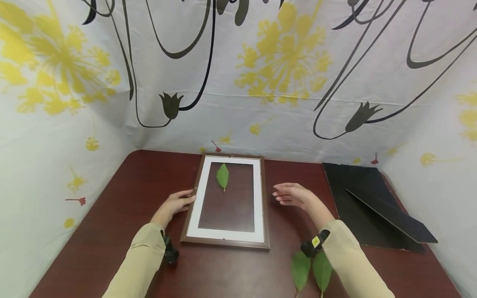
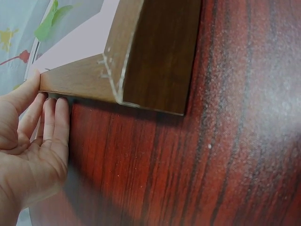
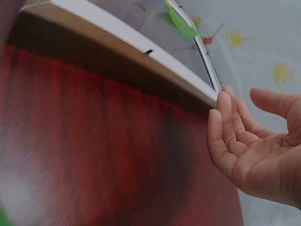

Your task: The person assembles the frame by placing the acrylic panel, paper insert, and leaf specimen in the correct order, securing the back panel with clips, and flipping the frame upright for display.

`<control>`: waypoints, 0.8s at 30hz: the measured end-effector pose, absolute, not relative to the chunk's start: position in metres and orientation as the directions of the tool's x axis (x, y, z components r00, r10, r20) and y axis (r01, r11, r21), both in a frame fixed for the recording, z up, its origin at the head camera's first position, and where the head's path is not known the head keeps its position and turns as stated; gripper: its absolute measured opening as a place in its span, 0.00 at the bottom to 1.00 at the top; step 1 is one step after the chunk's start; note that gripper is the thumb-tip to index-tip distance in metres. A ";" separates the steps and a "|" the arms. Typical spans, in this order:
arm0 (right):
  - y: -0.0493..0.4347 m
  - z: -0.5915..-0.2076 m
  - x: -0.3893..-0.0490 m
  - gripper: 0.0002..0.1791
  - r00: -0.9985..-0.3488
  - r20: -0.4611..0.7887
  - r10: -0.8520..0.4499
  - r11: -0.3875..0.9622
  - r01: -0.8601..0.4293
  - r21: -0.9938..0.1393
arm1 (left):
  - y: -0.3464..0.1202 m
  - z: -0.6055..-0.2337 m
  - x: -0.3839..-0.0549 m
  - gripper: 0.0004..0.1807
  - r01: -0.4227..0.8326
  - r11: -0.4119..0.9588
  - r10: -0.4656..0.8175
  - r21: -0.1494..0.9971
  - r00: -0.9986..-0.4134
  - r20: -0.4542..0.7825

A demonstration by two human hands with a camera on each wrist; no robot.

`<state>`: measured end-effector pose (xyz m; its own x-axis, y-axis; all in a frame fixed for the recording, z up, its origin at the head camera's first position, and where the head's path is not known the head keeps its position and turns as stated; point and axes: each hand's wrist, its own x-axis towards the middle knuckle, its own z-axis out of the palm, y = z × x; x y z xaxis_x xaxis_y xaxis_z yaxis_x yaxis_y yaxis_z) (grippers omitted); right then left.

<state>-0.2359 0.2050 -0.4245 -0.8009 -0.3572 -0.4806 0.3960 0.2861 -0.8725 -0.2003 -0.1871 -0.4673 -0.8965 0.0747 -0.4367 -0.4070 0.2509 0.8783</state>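
Frame [image 1: 225,243] blocking the middle, room rightward, tilted black board [image 1: 396,218] beyond

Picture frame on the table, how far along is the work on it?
Done: one leaf lies inside the picture frame. In hand: the left hand holds the frame's left edge; the right hand is open beside it. Probably remaining: placing the two leaves outside the frame, and perhaps fitting the black boards off to the right.
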 end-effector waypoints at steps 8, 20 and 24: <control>0.233 -0.429 -0.214 0.28 -0.800 -0.483 -0.355 0.299 0.393 -0.870 | -0.190 -0.471 -0.202 0.32 -0.413 0.245 0.068 0.877 -0.895 -0.441; 0.268 -0.431 -0.178 0.26 -0.798 -0.475 -0.371 0.328 0.366 -0.871 | -0.188 -0.471 -0.202 0.33 -0.424 0.265 0.080 0.866 -0.885 -0.458; 0.277 -0.433 -0.168 0.26 -0.783 -0.475 -0.401 0.372 0.335 -0.866 | -0.188 -0.472 -0.202 0.33 -0.422 0.247 0.075 0.872 -0.889 -0.451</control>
<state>-0.1678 0.2770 -0.4329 -0.7833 -0.4012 -0.4748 0.3346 0.3717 -0.8660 -0.2018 -0.1884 -0.4717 -0.8892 0.0754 -0.4512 -0.4218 0.2468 0.8725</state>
